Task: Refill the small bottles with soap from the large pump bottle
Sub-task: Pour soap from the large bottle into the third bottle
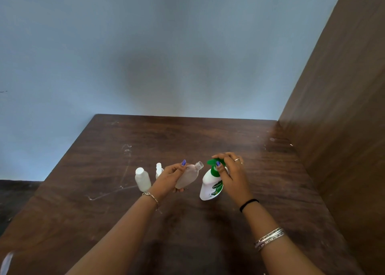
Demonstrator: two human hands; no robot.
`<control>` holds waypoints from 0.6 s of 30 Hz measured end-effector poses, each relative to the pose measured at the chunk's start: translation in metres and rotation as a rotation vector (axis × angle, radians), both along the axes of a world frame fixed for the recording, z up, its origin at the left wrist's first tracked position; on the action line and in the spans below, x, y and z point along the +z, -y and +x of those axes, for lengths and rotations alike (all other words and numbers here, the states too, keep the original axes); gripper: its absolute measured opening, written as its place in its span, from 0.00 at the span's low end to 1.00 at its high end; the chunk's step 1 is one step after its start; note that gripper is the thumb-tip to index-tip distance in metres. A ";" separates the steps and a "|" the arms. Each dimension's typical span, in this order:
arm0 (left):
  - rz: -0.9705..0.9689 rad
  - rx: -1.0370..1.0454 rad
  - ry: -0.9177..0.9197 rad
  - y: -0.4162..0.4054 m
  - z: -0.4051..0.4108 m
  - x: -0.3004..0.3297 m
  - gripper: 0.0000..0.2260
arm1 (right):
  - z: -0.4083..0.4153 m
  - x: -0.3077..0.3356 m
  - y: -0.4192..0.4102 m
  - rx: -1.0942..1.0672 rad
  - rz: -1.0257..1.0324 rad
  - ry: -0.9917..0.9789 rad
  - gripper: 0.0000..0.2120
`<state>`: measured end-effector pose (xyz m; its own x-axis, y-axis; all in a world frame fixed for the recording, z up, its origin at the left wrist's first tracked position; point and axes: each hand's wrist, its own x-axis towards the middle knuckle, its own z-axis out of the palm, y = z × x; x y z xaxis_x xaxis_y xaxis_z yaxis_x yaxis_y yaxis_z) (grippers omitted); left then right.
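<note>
A large white pump bottle [210, 186] with a green pump head [213, 163] stands on the brown wooden table [208, 137]. My right hand [231, 171] grips the green pump head from above. My left hand [169, 177] holds a small clear bottle [187, 176], uncapped and tilted, its open neck [199, 165] pointing toward the pump's spout with a small gap between them. A small white capped bottle [142, 179] stands to the left, and another small white bottle [159, 170] is partly hidden behind my left hand.
A brown wooden panel [341, 99] rises along the table's right side. A blue wall [145, 45] stands behind the table. The table's left edge [68, 149] runs diagonally, with dark floor [12, 193] beyond. Pale smears [126, 149] mark the tabletop.
</note>
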<state>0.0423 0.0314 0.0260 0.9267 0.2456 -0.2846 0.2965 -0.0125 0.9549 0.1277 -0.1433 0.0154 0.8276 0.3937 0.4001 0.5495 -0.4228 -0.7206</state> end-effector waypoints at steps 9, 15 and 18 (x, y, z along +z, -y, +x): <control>0.079 -0.025 0.008 0.005 0.013 0.004 0.14 | 0.003 0.007 0.003 0.044 -0.038 -0.044 0.15; 0.130 -0.009 0.021 0.006 0.017 0.001 0.14 | 0.010 0.019 -0.002 0.020 0.005 -0.088 0.23; 0.134 -0.011 0.015 0.006 0.018 0.001 0.13 | 0.028 0.039 -0.019 -0.034 -0.139 -0.224 0.18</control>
